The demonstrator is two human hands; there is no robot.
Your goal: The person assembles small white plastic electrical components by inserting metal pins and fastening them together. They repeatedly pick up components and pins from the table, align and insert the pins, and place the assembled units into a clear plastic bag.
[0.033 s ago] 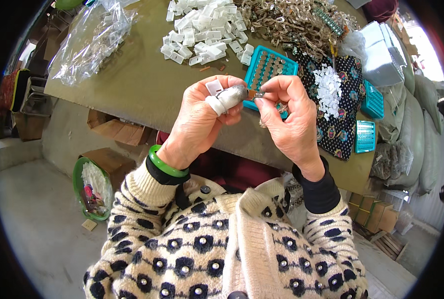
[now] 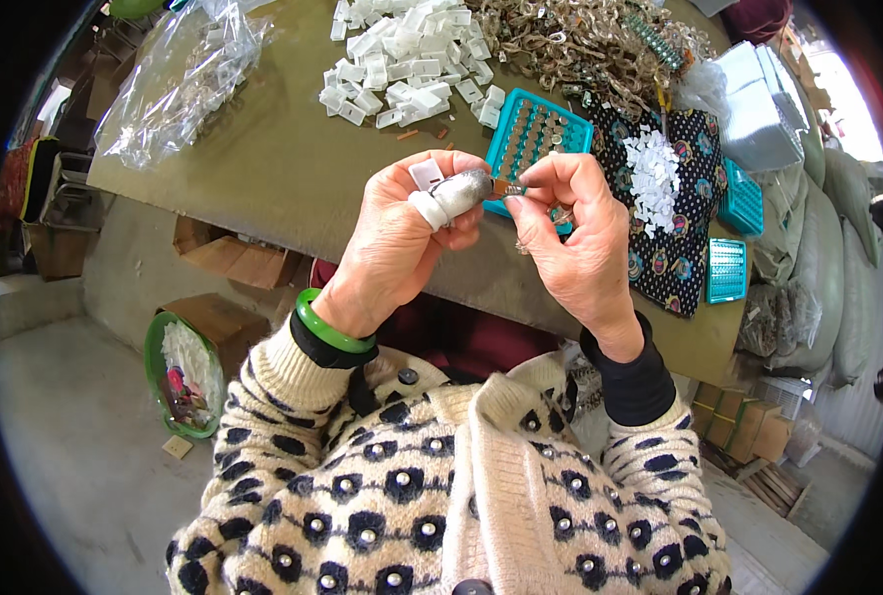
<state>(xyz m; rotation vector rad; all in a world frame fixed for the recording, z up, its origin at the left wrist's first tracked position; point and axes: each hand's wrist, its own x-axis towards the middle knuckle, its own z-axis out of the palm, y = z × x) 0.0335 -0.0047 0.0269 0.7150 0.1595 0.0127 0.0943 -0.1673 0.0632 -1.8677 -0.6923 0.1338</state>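
Observation:
My left hand (image 2: 387, 233) is closed round a small white plastic housing (image 2: 425, 176). Its thumb wears a white and grey, dirt-darkened wrap (image 2: 453, 196). Against the thumb tip sits a small orange-brown piece with a metal spring-like part (image 2: 507, 188), pinched between the thumb and forefinger of my right hand (image 2: 585, 233). Some brownish clear bits with metal (image 2: 561, 214) show in the right palm, partly hidden by the fingers. Just behind both hands lies a teal tray (image 2: 580, 134) with rows of small round metal pieces; my hands cover its near end.
White plastic housings (image 2: 407, 64) are heaped at the back, beside tangled brownish metal parts (image 2: 590, 45). On a patterned cloth (image 2: 675, 263) lie white chips (image 2: 652, 178). Teal trays (image 2: 726, 271) stand at right, a clear bag (image 2: 189, 84) at left. A green basin (image 2: 154, 362) is on the floor.

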